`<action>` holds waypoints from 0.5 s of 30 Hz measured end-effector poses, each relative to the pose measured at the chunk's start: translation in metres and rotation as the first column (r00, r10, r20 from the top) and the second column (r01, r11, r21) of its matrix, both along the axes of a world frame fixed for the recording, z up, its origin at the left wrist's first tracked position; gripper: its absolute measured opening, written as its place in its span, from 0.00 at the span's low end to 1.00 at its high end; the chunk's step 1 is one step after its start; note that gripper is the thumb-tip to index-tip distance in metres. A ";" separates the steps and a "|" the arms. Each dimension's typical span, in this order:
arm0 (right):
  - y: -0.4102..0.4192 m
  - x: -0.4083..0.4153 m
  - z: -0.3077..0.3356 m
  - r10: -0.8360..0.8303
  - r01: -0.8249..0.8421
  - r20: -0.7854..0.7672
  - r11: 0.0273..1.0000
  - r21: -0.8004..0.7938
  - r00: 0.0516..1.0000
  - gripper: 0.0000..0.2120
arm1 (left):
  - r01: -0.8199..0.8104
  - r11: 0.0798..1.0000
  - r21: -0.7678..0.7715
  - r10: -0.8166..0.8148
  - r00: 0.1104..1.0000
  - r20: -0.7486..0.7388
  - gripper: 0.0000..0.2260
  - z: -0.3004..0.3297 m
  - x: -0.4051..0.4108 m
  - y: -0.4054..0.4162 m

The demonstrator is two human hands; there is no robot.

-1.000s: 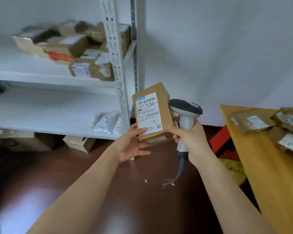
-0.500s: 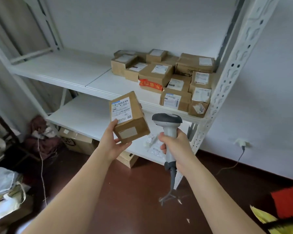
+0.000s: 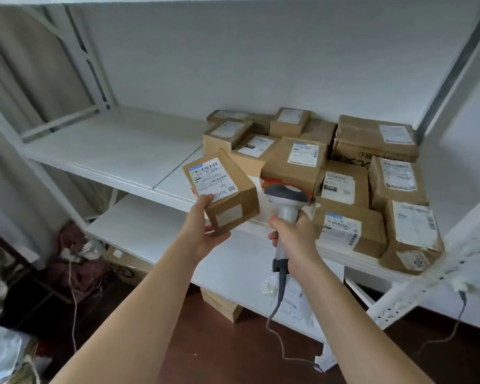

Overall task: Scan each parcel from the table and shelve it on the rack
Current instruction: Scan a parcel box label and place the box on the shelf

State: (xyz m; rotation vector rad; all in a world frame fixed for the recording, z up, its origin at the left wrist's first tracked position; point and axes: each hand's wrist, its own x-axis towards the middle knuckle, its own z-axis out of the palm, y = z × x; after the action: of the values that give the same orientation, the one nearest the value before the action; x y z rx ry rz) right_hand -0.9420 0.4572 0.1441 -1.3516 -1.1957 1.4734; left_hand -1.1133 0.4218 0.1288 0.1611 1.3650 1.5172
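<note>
So right now we've got the small brown cardboard parcel with the white shipping label [image 3: 221, 191] in our left hand [image 3: 205, 231], thumb up on the label face and fingers curled underneath, held up in front of the white metal rack [image 3: 117, 145]. Our right hand [image 3: 294, 234] is wrapped tight around the handle of the grey and white corded barcode scanner [image 3: 284, 206], its head sitting just beside the parcel's right end. The bit that matters: the parcel is tilted, its long axis running up-left to down-right, and the bare stretch of the middle shelf lies straight ahead and left of it, with the pile of labelled brown cardboard boxes [image 3: 330, 173] crowding the right side. Left hand is the nearer one and already has the box, so we reckon it just pushes forward and sets it down next to the pile. Compared with a second ago, we've swung away from the yellow wooden desk, which is now out of view, and stepped in much closer to the rack; both grips look the same.
</note>
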 end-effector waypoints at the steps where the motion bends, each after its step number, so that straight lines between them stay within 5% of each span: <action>1: 0.008 -0.007 0.001 -0.011 0.011 0.008 1.000 -0.003 1.000 0.12 | 0.011 1.000 -0.014 -0.011 1.000 -0.004 0.19 0.000 -0.007 0.009; 5: 0.034 -0.028 -0.002 -0.054 0.055 0.050 0.998 -0.015 0.997 0.10 | 0.027 0.997 -0.071 -0.030 0.999 -0.039 0.24 -0.002 -0.034 0.041; 10: 0.046 -0.056 -0.008 -0.106 0.108 0.040 0.993 -0.041 0.994 0.08 | 0.133 0.978 -0.158 -0.147 0.986 -0.082 0.12 -0.004 -0.076 0.064; 15: 0.048 -0.082 -0.010 -0.188 0.190 0.048 0.981 -0.044 0.981 0.08 | 0.297 0.919 -0.257 -0.330 0.939 -0.094 0.12 -0.007 -0.116 0.075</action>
State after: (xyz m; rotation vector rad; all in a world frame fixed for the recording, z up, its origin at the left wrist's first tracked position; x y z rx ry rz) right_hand -1.0236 0.5053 0.1339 -1.4938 -1.0328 1.3514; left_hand -1.2288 0.4964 0.1218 0.3210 1.5363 1.0798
